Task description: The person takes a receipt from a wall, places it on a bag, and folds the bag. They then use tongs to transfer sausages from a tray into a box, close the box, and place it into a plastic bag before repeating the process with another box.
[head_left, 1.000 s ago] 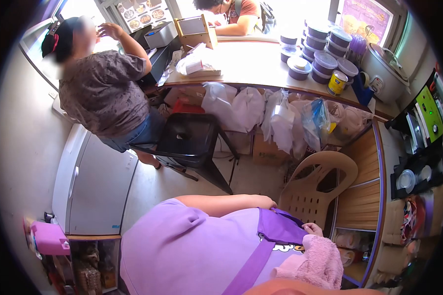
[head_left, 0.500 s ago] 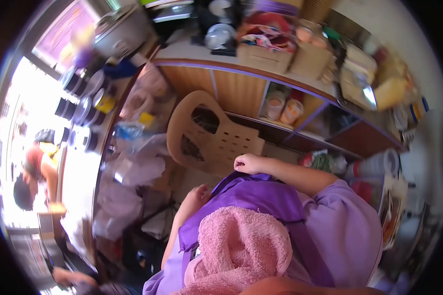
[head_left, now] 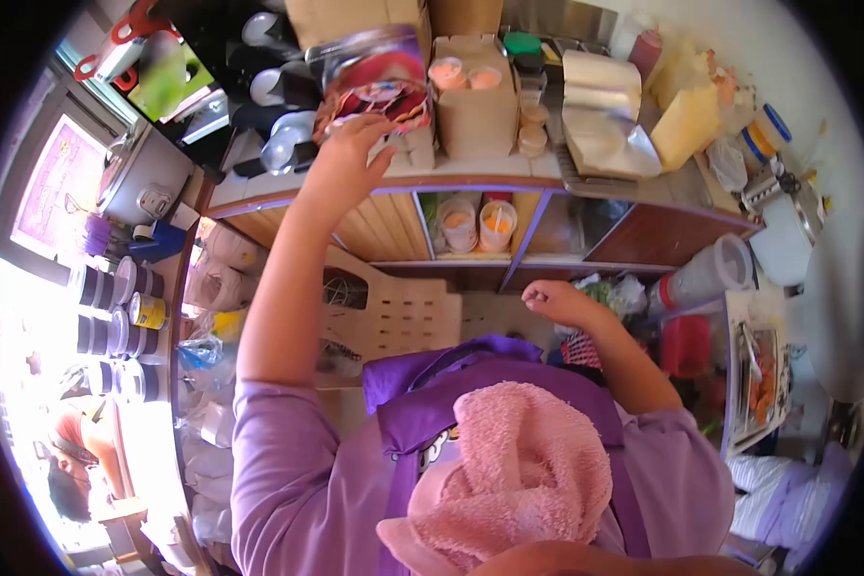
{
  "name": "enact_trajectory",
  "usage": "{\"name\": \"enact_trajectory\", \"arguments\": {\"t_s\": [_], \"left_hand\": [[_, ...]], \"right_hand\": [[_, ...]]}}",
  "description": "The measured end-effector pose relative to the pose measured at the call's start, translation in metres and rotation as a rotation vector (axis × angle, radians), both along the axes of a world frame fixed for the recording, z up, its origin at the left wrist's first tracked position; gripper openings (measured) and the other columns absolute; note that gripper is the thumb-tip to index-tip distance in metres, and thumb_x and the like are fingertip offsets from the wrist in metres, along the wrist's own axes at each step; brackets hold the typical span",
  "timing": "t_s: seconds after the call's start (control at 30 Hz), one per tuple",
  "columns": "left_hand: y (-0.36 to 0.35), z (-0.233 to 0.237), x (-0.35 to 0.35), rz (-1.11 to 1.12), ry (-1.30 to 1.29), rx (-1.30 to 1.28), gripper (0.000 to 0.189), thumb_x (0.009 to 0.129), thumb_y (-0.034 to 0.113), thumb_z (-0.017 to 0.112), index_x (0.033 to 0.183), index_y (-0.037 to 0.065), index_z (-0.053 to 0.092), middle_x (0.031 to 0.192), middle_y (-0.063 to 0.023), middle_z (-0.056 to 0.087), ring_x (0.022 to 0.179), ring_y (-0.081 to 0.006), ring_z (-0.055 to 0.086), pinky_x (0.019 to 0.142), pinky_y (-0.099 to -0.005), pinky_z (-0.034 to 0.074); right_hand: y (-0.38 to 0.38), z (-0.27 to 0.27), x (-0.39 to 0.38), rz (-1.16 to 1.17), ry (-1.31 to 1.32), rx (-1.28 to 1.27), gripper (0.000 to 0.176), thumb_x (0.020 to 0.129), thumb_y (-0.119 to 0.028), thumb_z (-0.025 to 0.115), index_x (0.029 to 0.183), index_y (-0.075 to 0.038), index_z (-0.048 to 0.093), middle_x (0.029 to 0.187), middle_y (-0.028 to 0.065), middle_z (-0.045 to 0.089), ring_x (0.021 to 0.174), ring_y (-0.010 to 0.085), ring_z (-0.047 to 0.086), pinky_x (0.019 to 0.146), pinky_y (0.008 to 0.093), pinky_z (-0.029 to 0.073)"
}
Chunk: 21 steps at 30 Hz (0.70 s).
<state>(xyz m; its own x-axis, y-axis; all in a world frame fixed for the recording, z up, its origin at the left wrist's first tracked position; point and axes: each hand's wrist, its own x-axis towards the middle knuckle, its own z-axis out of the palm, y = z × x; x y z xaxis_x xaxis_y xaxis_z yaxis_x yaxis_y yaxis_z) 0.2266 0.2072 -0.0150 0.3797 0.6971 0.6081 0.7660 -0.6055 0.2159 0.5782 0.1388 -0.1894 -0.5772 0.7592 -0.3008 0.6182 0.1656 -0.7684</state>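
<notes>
My left hand [head_left: 357, 158] reaches forward to a cardboard box [head_left: 415, 154] on the counter. Its fingers are stretched over the box's near edge and its thumb is apart, with no object visible in its grasp. Red and pink packets [head_left: 379, 96] fill the box, partly behind the fingers. My right hand [head_left: 553, 300] hangs in front of my body with its fingers curled in, and nothing shows sticking out of it. A purple apron [head_left: 490, 384] and a pink towel [head_left: 518, 470] are on my chest.
A beige plastic chair [head_left: 408, 312] stands below the counter [head_left: 494, 171]. Right of the box are another cardboard box [head_left: 475, 130] with cups and a foil-lined tray [head_left: 600, 106]. Several lidded tubs [head_left: 130, 331] line the left ledge. Another person [head_left: 82, 446] is at far left.
My left hand has gone from the apron up and forward to the box of packets. My right hand has left the apron and moved to the right. The view has shifted.
</notes>
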Motion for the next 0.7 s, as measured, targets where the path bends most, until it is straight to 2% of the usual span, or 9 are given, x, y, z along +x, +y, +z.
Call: {"name": "enact_trajectory", "arguments": {"t_s": [0.13, 0.2, 0.33, 0.43, 0.5, 0.6, 0.63, 0.67, 0.7], "left_hand": [[0.071, 0.035, 0.016, 0.255, 0.106, 0.154, 0.032, 0.079, 0.013, 0.057, 0.109, 0.004, 0.055, 0.115, -0.0178, 0.05, 0.104, -0.0359, 0.049, 0.088, -0.0396, 0.04], [0.095, 0.037, 0.017, 0.446, 0.122, 0.211, 0.037, 0.08, 0.017, 0.056, 0.115, 0.006, 0.05, 0.119, -0.0168, 0.047, 0.107, -0.0361, 0.047, 0.089, -0.0418, 0.039], [0.118, 0.025, 0.015, 0.6, 0.088, 0.34, 0.04, 0.077, 0.019, 0.059, 0.115, 0.01, 0.051, 0.119, -0.0139, 0.047, 0.107, -0.0332, 0.048, 0.087, -0.0415, 0.04], [0.118, 0.012, 0.018, 0.55, 0.026, 0.325, 0.04, 0.076, 0.018, 0.06, 0.115, 0.01, 0.051, 0.119, -0.0149, 0.047, 0.106, -0.0337, 0.048, 0.086, -0.0411, 0.041], [0.102, 0.007, 0.028, 0.541, 0.021, 0.27, 0.033, 0.076, 0.015, 0.06, 0.108, 0.006, 0.057, 0.115, -0.0173, 0.049, 0.104, -0.0355, 0.049, 0.088, -0.0391, 0.041], [0.082, -0.016, 0.036, 0.482, -0.115, 0.03, 0.022, 0.081, 0.008, 0.058, 0.102, 0.0, 0.06, 0.112, -0.0167, 0.051, 0.1, -0.029, 0.054, 0.084, -0.033, 0.044], [0.07, -0.009, 0.051, 0.427, 0.062, 0.099, 0.02, 0.081, 0.008, 0.058, 0.099, -0.001, 0.06, 0.106, -0.015, 0.054, 0.095, -0.0259, 0.056, 0.082, -0.0314, 0.044], [0.064, -0.013, 0.055, 0.405, -0.065, -0.134, 0.018, 0.081, 0.008, 0.058, 0.096, -0.002, 0.059, 0.102, -0.0139, 0.057, 0.094, -0.0255, 0.056, 0.084, -0.0324, 0.042], [0.06, -0.016, 0.057, 0.37, -0.063, -0.19, 0.016, 0.081, 0.008, 0.057, 0.094, 0.0, 0.06, 0.098, -0.0122, 0.059, 0.091, -0.0256, 0.056, 0.084, -0.0333, 0.041]], "right_hand": [[0.03, -0.006, 0.057, 0.021, 0.011, -0.03, 0.023, 0.081, -0.021, 0.056, 0.097, -0.005, 0.058, 0.076, 0.0062, 0.06, 0.071, 0.0136, 0.056, 0.063, 0.0271, 0.045], [0.04, -0.017, 0.087, -0.027, 0.087, -0.107, 0.025, 0.079, -0.023, 0.057, 0.096, -0.004, 0.058, 0.08, 0.01, 0.062, 0.071, 0.0172, 0.058, 0.064, 0.0301, 0.046], [0.06, -0.016, 0.136, -0.076, 0.037, -0.145, 0.023, 0.08, -0.022, 0.057, 0.096, -0.004, 0.058, 0.081, 0.0082, 0.062, 0.072, 0.0153, 0.057, 0.064, 0.028, 0.045], [0.069, 0.012, 0.153, -0.114, 0.043, -0.153, 0.021, 0.081, -0.02, 0.056, 0.096, -0.004, 0.059, 0.081, 0.0073, 0.063, 0.072, 0.0148, 0.057, 0.065, 0.0275, 0.045], [0.076, 0.028, 0.156, -0.127, 0.011, -0.141, 0.02, 0.082, -0.018, 0.055, 0.096, -0.004, 0.058, 0.081, 0.0069, 0.063, 0.072, 0.0145, 0.057, 0.067, 0.0272, 0.045], [0.085, 0.044, 0.167, -0.156, 0.103, -0.059, 0.019, 0.083, -0.015, 0.055, 0.096, -0.002, 0.057, 0.081, 0.0074, 0.063, 0.073, 0.0133, 0.057, 0.067, 0.0269, 0.045], [0.09, 0.058, 0.166, -0.187, 0.166, -0.042, 0.018, 0.083, -0.013, 0.055, 0.096, -0.001, 0.057, 0.081, 0.0073, 0.063, 0.074, 0.0131, 0.057, 0.067, 0.0268, 0.045], [0.096, 0.071, 0.168, -0.218, 0.153, -0.05, 0.018, 0.083, -0.013, 0.055, 0.096, -0.001, 0.057, 0.081, 0.0073, 0.063, 0.074, 0.0131, 0.057, 0.067, 0.0268, 0.045], [0.103, 0.084, 0.168, -0.235, 0.199, 0.032, 0.017, 0.083, -0.011, 0.055, 0.096, -0.001, 0.057, 0.081, 0.0071, 0.063, 0.072, 0.0129, 0.057, 0.066, 0.0271, 0.045]]}}
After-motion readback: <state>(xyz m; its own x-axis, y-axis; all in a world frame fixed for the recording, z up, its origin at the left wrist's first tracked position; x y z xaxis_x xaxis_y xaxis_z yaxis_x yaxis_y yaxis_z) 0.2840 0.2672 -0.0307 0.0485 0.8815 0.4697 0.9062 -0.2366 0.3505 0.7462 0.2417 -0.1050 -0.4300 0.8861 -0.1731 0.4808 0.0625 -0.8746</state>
